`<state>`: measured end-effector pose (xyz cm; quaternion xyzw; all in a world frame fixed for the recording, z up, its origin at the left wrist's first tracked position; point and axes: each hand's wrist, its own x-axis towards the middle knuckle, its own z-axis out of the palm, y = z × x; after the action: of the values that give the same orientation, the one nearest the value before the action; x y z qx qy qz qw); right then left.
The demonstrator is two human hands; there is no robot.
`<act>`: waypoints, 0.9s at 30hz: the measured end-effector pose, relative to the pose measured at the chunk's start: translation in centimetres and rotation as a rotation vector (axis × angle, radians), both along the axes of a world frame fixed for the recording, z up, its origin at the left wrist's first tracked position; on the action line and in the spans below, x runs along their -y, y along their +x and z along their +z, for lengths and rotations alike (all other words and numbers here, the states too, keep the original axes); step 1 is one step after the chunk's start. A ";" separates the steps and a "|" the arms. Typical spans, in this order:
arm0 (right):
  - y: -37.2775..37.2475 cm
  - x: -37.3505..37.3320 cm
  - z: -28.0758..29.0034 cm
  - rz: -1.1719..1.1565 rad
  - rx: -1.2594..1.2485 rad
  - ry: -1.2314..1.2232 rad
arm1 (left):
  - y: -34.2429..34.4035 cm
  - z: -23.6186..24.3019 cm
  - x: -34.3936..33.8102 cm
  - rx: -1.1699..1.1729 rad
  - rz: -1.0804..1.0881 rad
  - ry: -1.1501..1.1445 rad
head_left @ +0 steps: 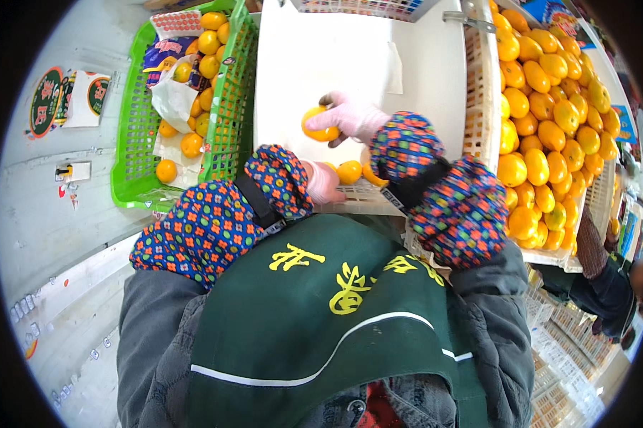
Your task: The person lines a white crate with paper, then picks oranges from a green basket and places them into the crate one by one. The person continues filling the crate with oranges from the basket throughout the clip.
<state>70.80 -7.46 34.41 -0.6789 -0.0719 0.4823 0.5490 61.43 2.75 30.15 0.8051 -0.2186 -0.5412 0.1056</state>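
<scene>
My right hand [351, 120], in a pink glove with dark fingertips, is closed round an orange [318, 127] above a white-lined crate [314, 53]. Close to the crate's near edge is my left hand [323, 183], in a pink glove too. It is beside another orange [349, 172] in a short row there, and the sleeve and the angle hide most of its fingers. One more orange [371, 175] lies in that row below my right wrist. Flower-patterned sleeve covers with dark straps wrap both forearms.
A green basket [125, 143] to the left holds oranges, paper and a purple packet [166, 53]. At the right, a pale crate [482, 93] is heaped with oranges [549, 135]. Another person [606, 292] is at the far right, near stacked crates [571, 342].
</scene>
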 end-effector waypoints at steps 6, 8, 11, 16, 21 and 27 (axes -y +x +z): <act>2.3 -0.9 -6.9 0.295 0.117 -0.192 | -1.6 0.8 -1.1 0.024 0.157 -0.063; 3.7 0.4 -7.7 0.213 0.080 -0.242 | -1.8 0.7 -1.6 -0.010 0.180 -0.095; 4.1 0.9 -9.6 0.305 0.171 -0.415 | -1.6 0.9 -2.0 -0.051 0.123 -0.132; 2.2 -0.6 -13.1 0.438 0.249 -0.491 | -1.4 1.1 -1.6 -0.054 0.018 -0.074; 0.0 -1.2 -14.9 0.510 0.399 -0.231 | -1.9 0.0 -1.6 -0.028 0.022 -0.082; -3.9 -2.6 -13.6 0.365 0.166 -0.197 | -2.0 0.4 -1.7 -0.032 0.008 -0.210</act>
<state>66.95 -4.85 20.82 -0.7422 -0.1911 0.5208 0.3760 59.44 4.44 30.57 0.7816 -0.2692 -0.5279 0.1948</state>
